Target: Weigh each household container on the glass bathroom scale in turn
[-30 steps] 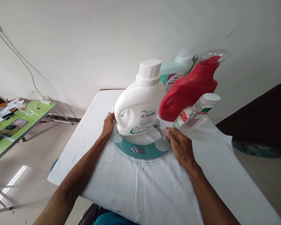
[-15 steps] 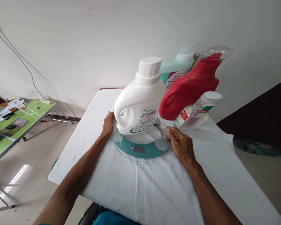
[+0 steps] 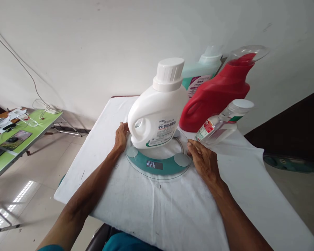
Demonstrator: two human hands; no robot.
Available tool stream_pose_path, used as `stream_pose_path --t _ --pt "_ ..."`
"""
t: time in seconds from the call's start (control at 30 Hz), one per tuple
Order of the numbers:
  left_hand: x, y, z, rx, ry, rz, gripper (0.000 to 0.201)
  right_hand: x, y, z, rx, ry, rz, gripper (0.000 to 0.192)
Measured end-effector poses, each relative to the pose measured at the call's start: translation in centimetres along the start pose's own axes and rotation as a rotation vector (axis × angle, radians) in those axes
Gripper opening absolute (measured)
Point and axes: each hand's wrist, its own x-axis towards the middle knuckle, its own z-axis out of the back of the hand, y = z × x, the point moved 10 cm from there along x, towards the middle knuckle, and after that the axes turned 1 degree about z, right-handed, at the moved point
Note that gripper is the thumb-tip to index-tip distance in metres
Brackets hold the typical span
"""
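Observation:
A white laundry detergent bottle [image 3: 157,104] with a ribbed cap and a side handle stands upright on a round glass bathroom scale [image 3: 159,174]. Digits are lit on the scale's display [image 3: 154,165], in the green band facing me. My left hand [image 3: 121,136] is closed at the scale's left edge, its fingertips partly hidden near the bottle. On the opposite side, my right hand [image 3: 202,157] pinches the right rim between thumb and fingers. Just beyond it stands a clear bottle [image 3: 221,123] with a white cap.
Behind stand a red jug [image 3: 217,94] with a clear cut-off plastic piece on its mouth and a green liquid bottle [image 3: 199,78]. A white cloth covers the table [image 3: 136,209], which is set against a wall. Further left is a green desk [image 3: 28,136] with papers and a mouse.
The scale's display now shows several lit digits where only a small mark was lit before. My view has shifted slightly; both hands keep their places on the scale.

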Motion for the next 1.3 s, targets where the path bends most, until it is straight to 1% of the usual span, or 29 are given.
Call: stream_pose_path --t 0.07,0.17,0.23,0.33,0.43,0.53,0.63,0.7,0.83,0.93,1.17,1.3 --pt "-0.1 -0.1 0.1 0.017 -0.019 0.011 0.053 0.0 -0.2 0.0 0.003 0.003 0.005 0.072" --pt "0.0 -0.1 0.4 0.041 -0.048 0.018 0.048 0.1 -0.6 -0.1 0.004 0.017 0.002 0.072" --pt "0.1 0.0 0.4 0.032 -0.048 0.02 0.046 0.0 -0.7 -0.2 0.003 0.027 -0.005 0.073" --pt "0.2 0.1 0.2 0.001 -0.025 0.018 0.049 0.0 -0.8 -0.3 -0.003 0.039 -0.005 0.076" --pt "0.0 -0.3 0.0 0.014 -0.026 0.007 0.049 0.0 -0.8 -0.4 -0.018 0.037 -0.011 0.077" --pt "-0.3 -1.3 -0.1 0.068 -0.029 -0.009 0.045 0.1 -0.8 -0.4 -0.02 0.022 -0.017 0.077" --pt "-0.7 -2.1 -0.5 0.106 -0.008 -0.033 0.044 0.1 -0.7 -0.4 -0.016 0.011 -0.014 0.077" --pt "-0.9 -2.3 -0.5 0.111 -0.001 -0.034 0.043 0.0 -0.7 -0.3 -0.028 0.008 -0.01 0.08" --pt "-1.1 -2.3 -0.5 0.096 0.012 -0.023 0.042 0.0 -0.2 -0.2 -0.059 -0.016 0.031 0.086" --pt "-1.1 -2.4 -0.5 0.086 0.025 -0.017 0.042 0.0 0.0 -0.2 -0.06 -0.03 0.058 0.085" --pt "-0.9 -2.5 -0.6 0.12 0.016 -0.039 0.04 0.0 0.4 -0.1 -0.068 0.004 0.044 0.089" --pt "-0.9 -2.5 -0.6 0.131 0.023 -0.045 0.043 0.0 0.8 0.0 -0.073 0.0 0.054 0.086"
